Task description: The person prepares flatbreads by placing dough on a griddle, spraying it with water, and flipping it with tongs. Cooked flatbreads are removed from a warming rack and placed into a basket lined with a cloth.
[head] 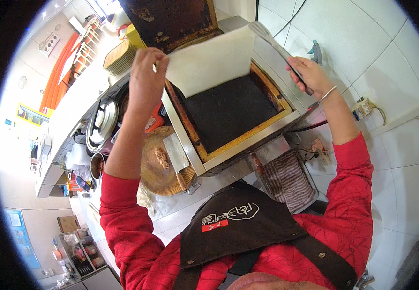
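A thin pale sheet, apparently dough (213, 63), hangs upright over the far part of a dark flat griddle (231, 112). My left hand (147, 69) pinches the sheet's left upper corner between thumb and fingers. In my right hand (309, 77) is the black handle of a slotted metal turner (276, 45), whose head meets the sheet's right upper corner. The griddle's browned lid (173, 21) stands raised behind the sheet. The sheet's lower edge is near the griddle surface; whether it touches cannot be told.
Left of the griddle, a round wooden chopping board (151, 174) bears a cleaver (176, 152) and chopped meat (161, 158). Stacked trays (118, 58) and a lidded metal pot (102, 123) stand farther left. A striped cloth (285, 179) lies at the lower right, with cables near the tiled wall.
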Demonstrator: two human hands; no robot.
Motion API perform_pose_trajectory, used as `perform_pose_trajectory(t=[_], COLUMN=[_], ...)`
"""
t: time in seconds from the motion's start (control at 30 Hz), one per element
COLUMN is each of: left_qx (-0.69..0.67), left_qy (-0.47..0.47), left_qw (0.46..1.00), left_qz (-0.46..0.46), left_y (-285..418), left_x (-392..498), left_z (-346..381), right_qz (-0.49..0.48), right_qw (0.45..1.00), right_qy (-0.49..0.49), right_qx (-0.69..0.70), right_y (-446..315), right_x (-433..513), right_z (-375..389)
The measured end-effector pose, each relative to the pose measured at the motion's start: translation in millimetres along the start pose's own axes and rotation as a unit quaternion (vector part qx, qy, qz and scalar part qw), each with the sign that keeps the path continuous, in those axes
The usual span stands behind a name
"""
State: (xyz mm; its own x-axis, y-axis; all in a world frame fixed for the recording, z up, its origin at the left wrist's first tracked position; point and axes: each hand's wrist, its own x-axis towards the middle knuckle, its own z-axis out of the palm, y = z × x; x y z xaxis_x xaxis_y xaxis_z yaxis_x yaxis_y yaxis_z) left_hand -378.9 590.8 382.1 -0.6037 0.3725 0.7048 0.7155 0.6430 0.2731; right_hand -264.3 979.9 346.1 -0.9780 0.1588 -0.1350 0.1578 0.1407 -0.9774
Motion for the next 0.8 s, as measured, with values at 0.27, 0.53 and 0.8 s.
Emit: perform_pose_trajectory(t=[0.27,0.53,0.8], left_qx=[0.036,0.133,0.318], left_qy=[-0.079,-0.280,-0.147], left_qw=[0.996,0.931,0.916], left_qz=[-0.033,-0.194,-0.194], left_y=[-54.5,-157.5,-167.8], left_x=[20.4,-0.1,5.1], left_z=[36.0,150.4,182.8], right_qz=[0.065,0.146,0.152], right_qw=[0.996,0.976,0.978], right_qy=[-0.021,-0.072,-0.017], right_qx=[-0.052,-0.142,-0.140], right_y=[6.3,68.8,77.8], right_x=[36.7,143.3,207.8], right_z=[2.5,49.4,78.1])
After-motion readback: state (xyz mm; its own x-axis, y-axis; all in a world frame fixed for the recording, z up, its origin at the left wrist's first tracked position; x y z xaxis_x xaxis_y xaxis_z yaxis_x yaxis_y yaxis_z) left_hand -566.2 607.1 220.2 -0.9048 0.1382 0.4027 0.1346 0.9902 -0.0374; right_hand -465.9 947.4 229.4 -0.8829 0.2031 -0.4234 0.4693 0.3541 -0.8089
